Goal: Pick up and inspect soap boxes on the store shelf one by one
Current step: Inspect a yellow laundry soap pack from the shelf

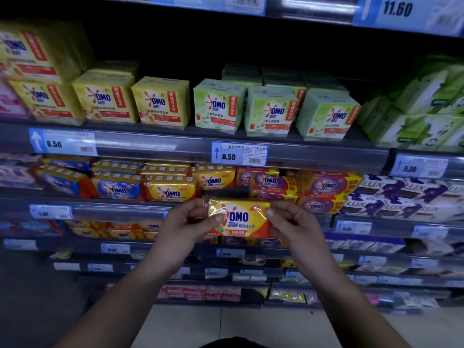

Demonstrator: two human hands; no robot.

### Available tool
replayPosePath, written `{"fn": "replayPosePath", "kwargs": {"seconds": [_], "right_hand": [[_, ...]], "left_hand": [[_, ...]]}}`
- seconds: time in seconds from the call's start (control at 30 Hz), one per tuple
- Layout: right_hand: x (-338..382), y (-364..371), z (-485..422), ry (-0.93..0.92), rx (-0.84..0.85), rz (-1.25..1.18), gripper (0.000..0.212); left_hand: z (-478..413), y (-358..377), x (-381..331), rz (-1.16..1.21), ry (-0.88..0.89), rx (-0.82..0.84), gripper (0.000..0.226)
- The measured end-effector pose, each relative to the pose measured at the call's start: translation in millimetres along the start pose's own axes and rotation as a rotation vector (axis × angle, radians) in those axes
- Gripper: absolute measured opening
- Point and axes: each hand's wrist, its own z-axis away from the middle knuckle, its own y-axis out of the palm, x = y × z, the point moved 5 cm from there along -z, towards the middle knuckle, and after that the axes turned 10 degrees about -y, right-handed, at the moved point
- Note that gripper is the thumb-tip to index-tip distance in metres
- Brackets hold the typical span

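A yellow and orange OMO soap pack (239, 218) in shiny wrap is held in front of the shelves, label facing me. My left hand (187, 226) pinches its left end with thumb on the front. My right hand (293, 222) pinches its right end the same way. Behind it, the second shelf carries rows of similar yellow OMO packs (170, 189), blue OMO packs (118, 188) and purple OMO packs (326, 188). A dark gap (226, 190) shows on that shelf just above the held pack.
The upper shelf holds yellow OMO boxes (160, 101) and green OMO boxes (270, 110), with price tags (238, 153) reading 8.50 on the rail. Purple LUX boxes (401, 194) stand at the right. Lower shelves hold more packs; tiled floor (226, 322) lies below.
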Motion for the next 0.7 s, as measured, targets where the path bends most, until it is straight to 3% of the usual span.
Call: {"fn": "replayPosePath", "kwargs": {"seconds": [0.07,0.2,0.33,0.5,0.7], "right_hand": [[-5.9,-4.7,4.0,0.042,0.001,-0.033,0.019],[-9.4,-8.1,12.1,0.056,-0.021,0.022,0.007],[-4.9,-12.6,15.7,0.074,-0.065,-0.006,0.014],[5.1,-23.8,15.7,0.062,-0.1,0.028,0.013],[11.4,-25.6,15.7,0.058,-0.065,0.054,0.01]], "left_hand": [[-0.5,-0.2,-1.4,0.01,0.023,-0.052,0.026],[-3.1,1.7,1.0,0.054,0.002,-0.039,0.027],[-5.7,1.1,6.0,0.168,-0.051,0.018,0.007],[-7.5,-3.5,3.1,0.048,-0.002,-0.019,0.024],[-4.3,0.0,-6.1,-0.021,0.157,0.02,0.018]]}}
